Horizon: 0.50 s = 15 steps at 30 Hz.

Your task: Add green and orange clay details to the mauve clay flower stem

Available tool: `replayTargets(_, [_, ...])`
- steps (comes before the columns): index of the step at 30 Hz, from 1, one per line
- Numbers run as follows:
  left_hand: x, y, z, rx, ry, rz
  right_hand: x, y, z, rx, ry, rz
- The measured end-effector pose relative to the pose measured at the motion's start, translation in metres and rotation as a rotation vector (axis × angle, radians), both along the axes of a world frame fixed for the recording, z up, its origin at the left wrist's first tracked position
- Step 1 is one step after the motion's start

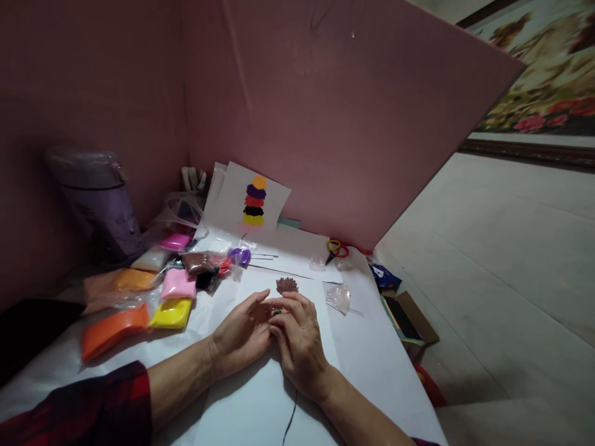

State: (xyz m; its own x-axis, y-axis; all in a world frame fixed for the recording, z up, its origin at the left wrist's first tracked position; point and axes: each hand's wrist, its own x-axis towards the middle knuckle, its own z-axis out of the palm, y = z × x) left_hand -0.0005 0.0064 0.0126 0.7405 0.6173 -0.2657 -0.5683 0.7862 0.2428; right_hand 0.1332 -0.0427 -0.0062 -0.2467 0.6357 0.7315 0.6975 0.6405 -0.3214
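My left hand (pixel 242 334) and my right hand (pixel 300 337) meet at the fingertips over a white sheet (pixel 260 396) on the table. Between the fingertips a tiny dark green bit (pixel 276 312) shows, pinched by both hands; I cannot make out what it is. Just beyond the fingers lies a small brown ridged clay piece (pixel 287 285). A thin dark wire (pixel 292 415) runs from under my right hand toward the near edge.
Bags of coloured clay lie at the left: orange (pixel 114 331), yellow (pixel 171 313), pink (pixel 178 284), brown (pixel 198 262). A card with stacked colour blobs (pixel 255 201) leans on the pink board. Scissors (pixel 337 249), a clear wrapper (pixel 339 298), a purple bin (pixel 100 204) and a box (pixel 409 317) at the right edge.
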Motion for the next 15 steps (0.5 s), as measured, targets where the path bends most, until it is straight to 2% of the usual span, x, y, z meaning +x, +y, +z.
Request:
replayTargets(5, [-0.0022, -0.0015, 0.0009, -0.005, 0.062, -0.014, -0.0058, -0.0017, -0.0008, 0.018, 0.051, 0.047])
replayTargets(10, [-0.004, -0.0005, 0.0051, -0.024, 0.015, -0.02, -0.0072, -0.0024, 0.0026, 0.054, 0.02, -0.011])
replayTargets(15, [-0.0048, 0.0022, 0.0054, -0.042, 0.001, 0.031, -0.0042, -0.0025, 0.0044, 0.068, -0.001, -0.022])
